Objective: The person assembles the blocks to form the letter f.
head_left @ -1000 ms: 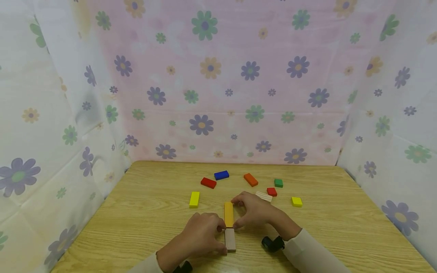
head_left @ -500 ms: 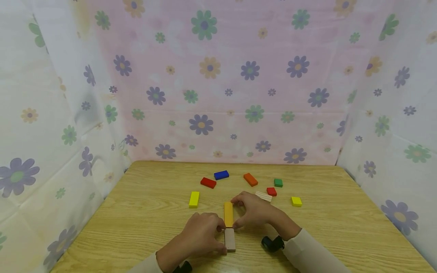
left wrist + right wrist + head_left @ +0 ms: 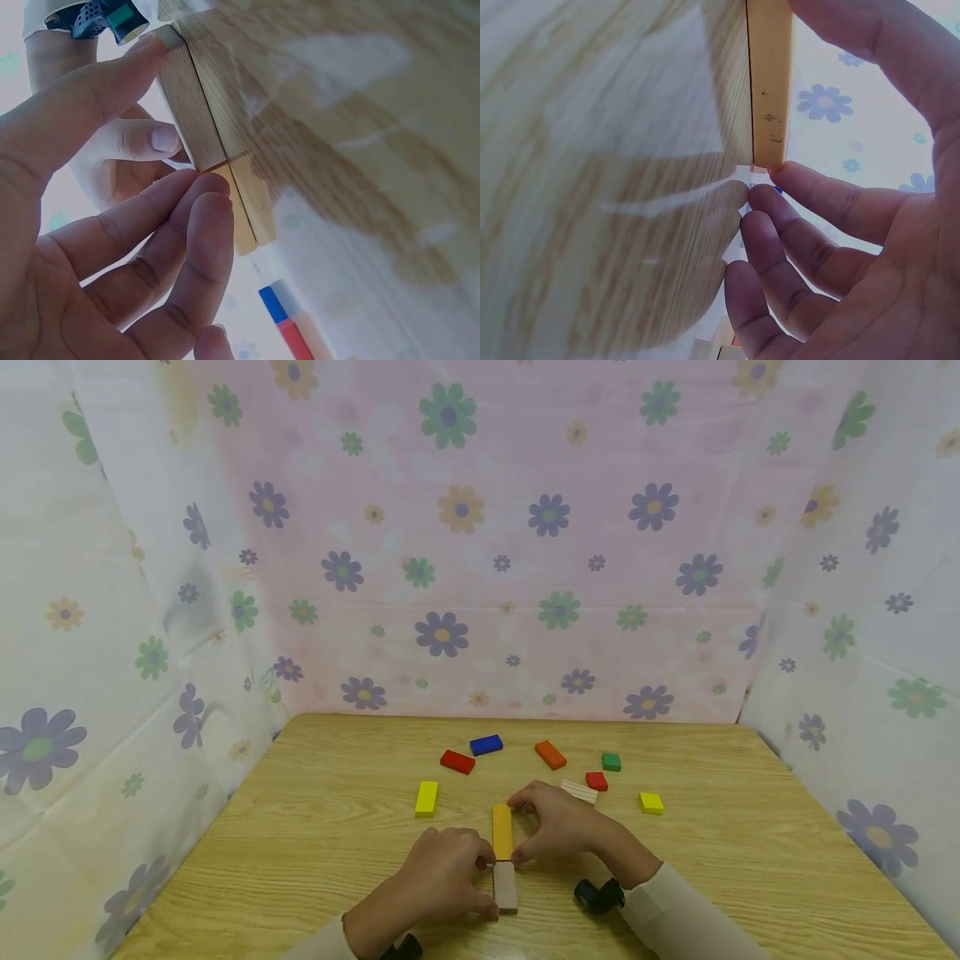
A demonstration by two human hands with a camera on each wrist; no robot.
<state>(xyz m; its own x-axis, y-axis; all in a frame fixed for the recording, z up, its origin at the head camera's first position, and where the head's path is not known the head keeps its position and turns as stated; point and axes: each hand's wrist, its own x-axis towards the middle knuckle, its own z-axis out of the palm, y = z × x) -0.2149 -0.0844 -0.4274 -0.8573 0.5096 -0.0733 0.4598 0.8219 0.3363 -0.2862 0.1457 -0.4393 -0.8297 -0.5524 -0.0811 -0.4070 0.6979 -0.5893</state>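
Note:
Two wooden blocks lie end to end in a line on the table, a plain tan block (image 3: 506, 887) nearer and a yellow-orange block (image 3: 502, 832) beyond it. My left hand (image 3: 445, 877) pinches the tan block lengthwise, thumb at its near end and index fingertip by the join, as the left wrist view shows. My right hand (image 3: 558, 821) holds the yellow-orange block from the right, index fingertip at its far end and thumb near the join. In the right wrist view the block's side (image 3: 771, 97) shows small dark marks, and the other fingers touch the tabletop.
Behind the hands lie a yellow block (image 3: 427, 799), a red block (image 3: 457, 762), a blue block (image 3: 487, 745) and an orange block (image 3: 551, 755). To the right are a striped wood piece (image 3: 579, 792) and small red (image 3: 597, 782), green (image 3: 612, 762) and yellow (image 3: 651, 803) squares. Flowered cloth surrounds the table.

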